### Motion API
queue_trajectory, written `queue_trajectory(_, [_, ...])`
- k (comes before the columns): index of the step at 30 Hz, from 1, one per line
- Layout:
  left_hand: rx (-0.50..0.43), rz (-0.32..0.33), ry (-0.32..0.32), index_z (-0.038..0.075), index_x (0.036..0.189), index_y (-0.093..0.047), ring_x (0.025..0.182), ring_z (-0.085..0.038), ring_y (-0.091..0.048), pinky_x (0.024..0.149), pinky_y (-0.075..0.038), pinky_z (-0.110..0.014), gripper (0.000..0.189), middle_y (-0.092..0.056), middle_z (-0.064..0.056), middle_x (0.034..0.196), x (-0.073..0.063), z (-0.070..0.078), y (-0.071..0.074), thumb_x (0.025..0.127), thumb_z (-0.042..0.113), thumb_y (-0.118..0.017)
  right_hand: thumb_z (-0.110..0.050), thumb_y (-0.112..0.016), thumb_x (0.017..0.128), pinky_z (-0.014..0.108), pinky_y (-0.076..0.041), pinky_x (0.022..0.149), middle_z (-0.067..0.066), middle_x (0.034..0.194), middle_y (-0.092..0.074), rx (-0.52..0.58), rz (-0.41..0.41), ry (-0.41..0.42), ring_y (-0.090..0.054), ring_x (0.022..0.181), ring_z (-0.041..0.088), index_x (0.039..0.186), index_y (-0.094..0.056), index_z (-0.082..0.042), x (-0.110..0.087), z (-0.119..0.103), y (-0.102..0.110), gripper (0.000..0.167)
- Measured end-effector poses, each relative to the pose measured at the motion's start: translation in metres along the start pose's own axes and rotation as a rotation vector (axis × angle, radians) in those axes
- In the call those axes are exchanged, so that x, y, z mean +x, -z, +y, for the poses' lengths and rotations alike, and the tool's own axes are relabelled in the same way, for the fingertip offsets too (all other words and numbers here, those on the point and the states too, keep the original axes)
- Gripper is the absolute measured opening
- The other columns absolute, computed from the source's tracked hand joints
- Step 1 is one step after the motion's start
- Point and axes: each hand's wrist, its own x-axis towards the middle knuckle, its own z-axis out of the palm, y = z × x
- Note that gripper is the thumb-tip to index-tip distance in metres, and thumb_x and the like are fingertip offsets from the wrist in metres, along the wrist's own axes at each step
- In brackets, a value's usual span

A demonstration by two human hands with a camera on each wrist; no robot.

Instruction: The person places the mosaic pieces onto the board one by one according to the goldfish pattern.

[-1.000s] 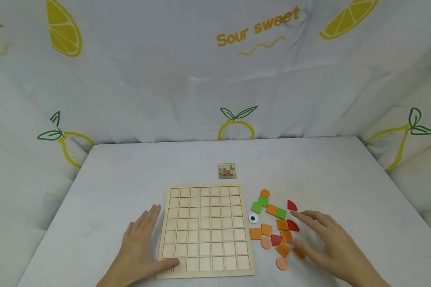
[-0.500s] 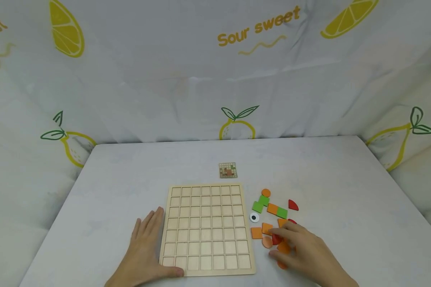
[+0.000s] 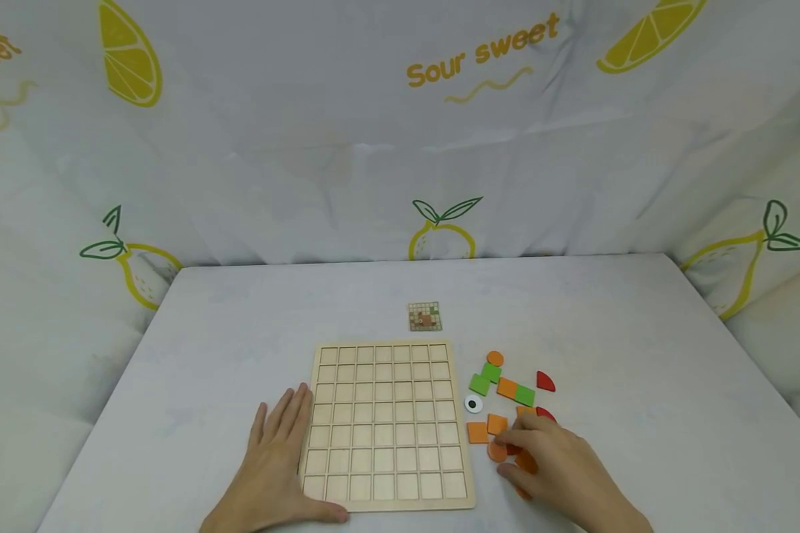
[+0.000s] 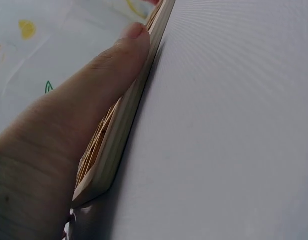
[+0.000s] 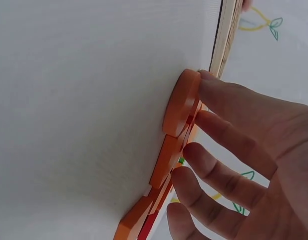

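Left hand (image 3: 273,459), fingers extended, rests against the wooden board (image 3: 387,424). Right hand (image 3: 558,466) has moved inward to the orange disc (image 3: 496,453); whether it grips is unclear

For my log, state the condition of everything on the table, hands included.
Grid board: flat, visible cells unfilled
Picture card: flat, face up
Eye disc: eye side up
Green tiles: flat, off board
Orange tiles: off board, some partly hidden
Orange discs: off board
Red pieces: off board
Left hand: fingers straight, touching board
Right hand: fingers bent over pieces; grip unclear
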Motion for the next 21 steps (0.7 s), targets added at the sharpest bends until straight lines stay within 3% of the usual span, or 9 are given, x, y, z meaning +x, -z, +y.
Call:
queue_trajectory(7, [0.041, 0.005, -0.005, 0.002, 0.164, -0.012, 0.157, -0.037, -0.02, 0.125, 0.025, -0.033, 0.159, -0.02, -0.018, 0.171, 0.0023, 0.0036, -0.0013, 0.05, 0.103, -0.059, -0.027, -0.091, 0.073, 0.016, -0.035, 0.058, -0.019, 0.08, -0.048, -0.006, 0.013, 0.025, -0.038, 0.066, -0.007, 0.094, -0.08, -0.027, 0.0008, -0.0013, -0.0013, 0.024])
queue_trajectory(12, [0.061, 0.013, -0.015, 0.0, 0.163, -0.014, 0.157, -0.035, -0.021, 0.125, 0.025, -0.032, 0.158, -0.02, -0.019, 0.171, 0.0054, 0.0054, -0.001, 0.051, 0.103, -0.058, -0.025, -0.089, 0.075, 0.015, -0.037, 0.057, -0.019, 0.078, -0.049, -0.008, 0.007, -0.005, -0.038, 0.064, -0.006, 0.092, -0.08, -0.024, 0.0025, -0.0042, -0.0012, 0.02])
queue_trajectory(21, [0.065, 0.011, -0.02, -0.002, 0.162, -0.018, 0.157, -0.034, -0.023, 0.125, 0.024, -0.031, 0.158, -0.021, -0.018, 0.171, 0.01, 0.0056, 0.0, 0.051, 0.103, -0.059, -0.017, -0.083, 0.077, 0.014, -0.034, 0.055, -0.015, 0.075, -0.044, 0.055, 0.0, 0.033, -0.035, 0.061, -0.006, 0.079, -0.076, -0.026, 0.0038, -0.0084, -0.0004, 0.012])
